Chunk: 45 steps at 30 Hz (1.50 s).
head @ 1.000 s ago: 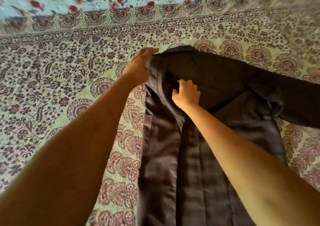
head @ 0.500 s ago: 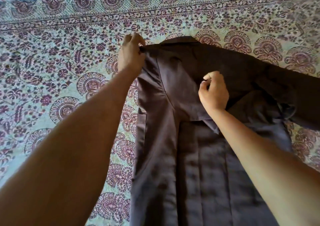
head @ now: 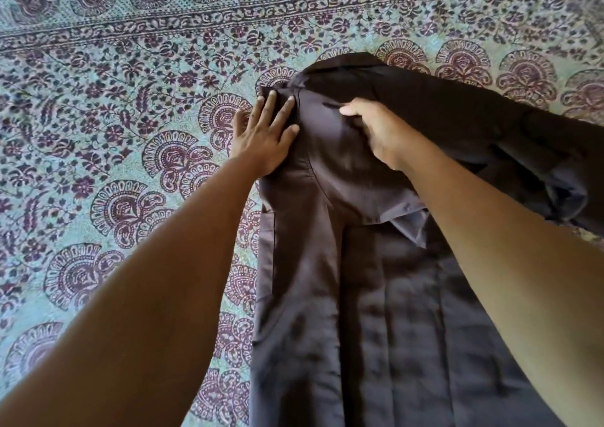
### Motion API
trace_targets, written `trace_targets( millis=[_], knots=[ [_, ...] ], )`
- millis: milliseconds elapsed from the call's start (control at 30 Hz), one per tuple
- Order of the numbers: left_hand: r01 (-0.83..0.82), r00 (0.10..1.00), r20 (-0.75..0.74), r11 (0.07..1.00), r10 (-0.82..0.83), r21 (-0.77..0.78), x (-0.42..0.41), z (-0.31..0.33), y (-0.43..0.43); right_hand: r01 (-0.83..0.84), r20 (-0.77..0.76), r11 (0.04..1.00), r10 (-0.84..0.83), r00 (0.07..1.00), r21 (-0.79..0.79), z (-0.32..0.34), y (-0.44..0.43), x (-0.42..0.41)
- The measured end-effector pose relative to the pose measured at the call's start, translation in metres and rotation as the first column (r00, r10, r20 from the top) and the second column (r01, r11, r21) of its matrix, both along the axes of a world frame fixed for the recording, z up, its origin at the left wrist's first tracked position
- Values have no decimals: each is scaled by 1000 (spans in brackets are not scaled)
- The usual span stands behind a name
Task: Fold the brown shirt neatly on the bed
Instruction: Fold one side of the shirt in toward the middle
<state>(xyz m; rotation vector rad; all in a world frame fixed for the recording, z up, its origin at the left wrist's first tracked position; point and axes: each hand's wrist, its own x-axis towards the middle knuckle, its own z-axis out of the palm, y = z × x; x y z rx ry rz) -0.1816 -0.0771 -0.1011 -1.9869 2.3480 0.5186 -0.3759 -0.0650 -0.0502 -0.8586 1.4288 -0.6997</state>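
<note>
A: Two hands are on the shirt (head: 376,328), which lies lengthwise on the bed (head: 130,100) with its collar (head: 346,62) away from us. Where do we stand?

B: Our left hand (head: 264,139) lies flat on the shirt's left shoulder. Its fingers (head: 268,109) are straight and spread wide, pressing the fold edge down. Our right hand (head: 379,132) is just beside it, fingers curled into the cloth and gripping a bunch of the folded-in panel (head: 343,181).

A: So we judge the step is setting that left fold?

B: Yes. To do it well, we'd use the left palm as an anchor on the crease. The right would draw the panel flat toward the middle, then smooth down the length so the edge runs straight. The small flap (head: 411,227) poking out under our right wrist wants tucking flat first, or it will likely leave a lump.

A: And room?

B: The folded left edge runs fairly straight, with plenty of open bed on that side and more beyond the collar. On the right the other sleeve (head: 539,139) sprawls out, rumpled, toward the frame edge, and that side is not yet folded. We can't see the hem, since it runs out of view below.
</note>
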Motion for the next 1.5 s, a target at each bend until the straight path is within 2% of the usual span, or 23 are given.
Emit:
trace_targets(
  millis=[67, 133, 200, 300, 367, 433, 500, 567, 633, 700, 733, 867, 1000, 1067, 1100, 1167, 1233, 1300, 1400, 1500],
  knots=[
    [11, 1000, 23, 998, -10, -56, 3, -5, 2, -197, -201, 980, 189, 961, -24, 4, -1, -14],
    [19, 999, 34, 995, -15, -95, 3, -6, 4, -342, -390, 939, 297, 872, -49, 5, -2, -30],
    [18, 999, 51, 995, -13, -96, 1, -4, 4, -290, -500, 950, 199, 843, -111, 7, -2, -42],
    [10, 993, 116, 1000, -8, -17, -2, 2, 2, -33, -566, 969, -116, 816, -247, 8, 0, -56],
    [-2, 984, 178, 1000, -3, 30, -6, 11, 0, 45, -640, 937, -272, 719, -346, 5, 4, -61],
    [-30, 987, 161, 999, 27, 16, -11, 23, 4, 13, -726, 901, -358, 588, -434, 3, 19, -56],
    [-102, 994, 20, 991, 104, -83, -16, 33, 26, -100, -740, 817, -453, 498, -567, 2, 45, -41],
    [-212, 969, -158, 966, 188, -149, -18, 39, 70, -297, -725, 701, -452, 519, -649, 2, 82, -19],
    [-246, 946, -251, 957, 203, -153, -16, 37, 125, -426, -741, 655, -323, 589, -624, -5, 124, 4],
    [-145, 965, -236, 983, 116, -110, -8, 30, 170, -415, -746, 720, -213, 631, -556, -16, 161, 18],
    [-69, 981, -185, 994, 53, -83, -1, 24, 185, -426, -778, 754, -174, 604, -500, -22, 175, 20],
    [123, 990, 75, 991, -119, -53, 24, 4, 193, -521, -954, 822, -85, 289, -230, -34, 192, 6],
    [128, 986, 95, 990, -134, 66, 24, 11, 179, -525, -972, 847, 47, 231, -84, -19, 195, -1],
    [94, 994, 54, 994, -97, 51, 18, 23, 183, -484, -971, 869, 24, 237, -97, -11, 200, 2],
    [73, 997, 18, 997, -73, 2, 16, 28, 192, -490, -969, 857, -39, 245, -158, -7, 204, 5],
    [11, 994, -111, 996, -20, -89, 11, 37, 220, -568, -940, 767, -135, 314, -300, -3, 215, 13],
    [22, 978, -201, 990, -50, -137, 9, 40, 259, -676, -911, 648, -70, 407, -351, -5, 235, 24],
    [147, 969, -170, 970, -181, -195, 14, 35, 303, -746, -897, 577, 50, 439, -333, -13, 256, 32],
    [398, 909, -65, 902, -412, -167, 28, 22, 358, -807, -903, 559, 223, 368, -191, -30, 279, 33],
    [641, 766, 7, 763, -643, -87, 37, 10, 414, -819, -888, 573, 362, 284, -29, -33, 280, 31]
  ],
)
